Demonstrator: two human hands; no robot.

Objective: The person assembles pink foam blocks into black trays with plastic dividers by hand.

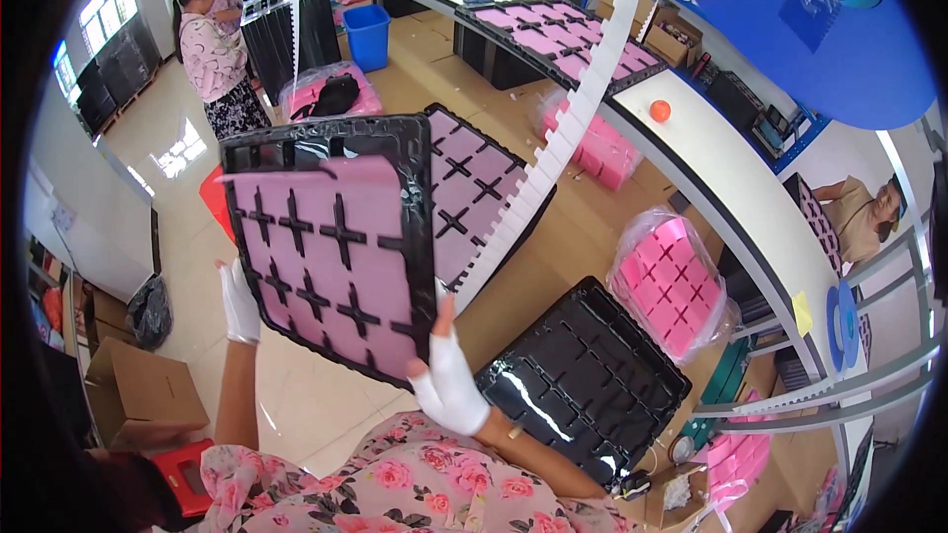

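Black rectangular plastic tray point(419, 197), clamped by my right fingers point(445, 322), left fingers point(235, 296) unclear, holds a flat pink sheet point(371, 199), seemingly half-seated.

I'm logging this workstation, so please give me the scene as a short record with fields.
Held: black divided tray, tilted up, with pink sheet inside
Left hand: white-gloved, at its left edge; grip unclear
Right hand: white-gloved, gripping its lower right edge
Behind it: pink-lined black tray
Lower right: glossy black tray
Worktable: white, round orange item on top
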